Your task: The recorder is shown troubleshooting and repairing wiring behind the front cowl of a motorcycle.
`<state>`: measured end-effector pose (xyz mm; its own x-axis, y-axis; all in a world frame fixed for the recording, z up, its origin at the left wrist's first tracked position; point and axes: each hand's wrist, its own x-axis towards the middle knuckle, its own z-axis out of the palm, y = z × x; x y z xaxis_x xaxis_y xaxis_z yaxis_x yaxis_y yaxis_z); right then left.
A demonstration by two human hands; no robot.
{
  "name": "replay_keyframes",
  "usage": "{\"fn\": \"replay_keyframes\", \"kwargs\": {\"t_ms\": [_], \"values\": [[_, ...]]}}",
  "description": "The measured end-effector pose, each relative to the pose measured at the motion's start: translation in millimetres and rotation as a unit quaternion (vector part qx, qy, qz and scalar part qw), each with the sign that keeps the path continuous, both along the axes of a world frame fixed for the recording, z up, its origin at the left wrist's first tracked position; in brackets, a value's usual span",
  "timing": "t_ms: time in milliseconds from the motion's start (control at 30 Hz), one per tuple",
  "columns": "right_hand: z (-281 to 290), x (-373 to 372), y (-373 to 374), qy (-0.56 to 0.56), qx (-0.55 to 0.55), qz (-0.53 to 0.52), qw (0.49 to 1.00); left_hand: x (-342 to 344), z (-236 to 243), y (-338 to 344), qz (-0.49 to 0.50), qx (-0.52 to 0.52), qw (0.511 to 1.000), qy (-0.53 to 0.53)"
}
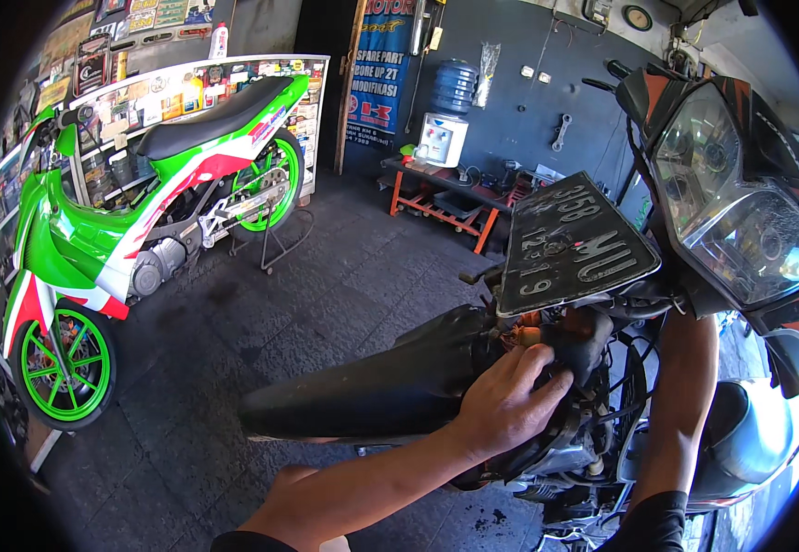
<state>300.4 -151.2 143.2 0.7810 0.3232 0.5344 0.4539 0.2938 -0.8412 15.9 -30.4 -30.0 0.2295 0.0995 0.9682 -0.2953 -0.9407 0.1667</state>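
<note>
A motorcycle's black front fender [372, 382] points away to the left. Above it, a black license plate [584, 235] leans at an angle. My left hand [510, 400] is closed among the dark parts just under the plate, beside an orange piece [528, 331] and a black cover [585, 342]. What its fingers grip is hidden. My right forearm [685, 396] reaches up behind the headlight unit [740, 193], which is tilted at the upper right. The right hand itself is covered by that unit. Cables and hoses [625, 386] show between my arms.
A green, white and red motorbike [160, 202] stands at the left on a rear stand [275, 244], before a glass display case [307, 138]. At the back, a low red-framed bench [450, 198] holds a water dispenser [441, 138]. A seat-like dark part [740, 432] lies at the right.
</note>
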Motion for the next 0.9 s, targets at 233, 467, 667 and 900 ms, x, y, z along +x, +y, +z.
{"fn": "replay_keyframes", "kwargs": {"t_ms": [233, 467, 667, 900], "values": [[-6.0, -5.0, -6.8, 0.005, 0.006, 0.000, 1.000, -1.8, 0.3, 0.7, -0.001, 0.013, 1.000, 0.004], [-7.1, -4.6, -9.0, 0.006, 0.011, 0.003, 1.000, 0.8, -1.3, 0.1, 0.005, 0.009, 1.000, 0.012], [-2.3, -3.9, -4.1, 0.005, 0.010, 0.008, 1.000, 1.2, 0.4, -0.6, 0.016, 0.009, 1.000, -0.007], [-5.9, -9.4, -9.2, 0.006, 0.012, 0.006, 1.000, 1.2, 0.1, 0.0, 0.026, 0.012, 1.000, -0.008]]}}
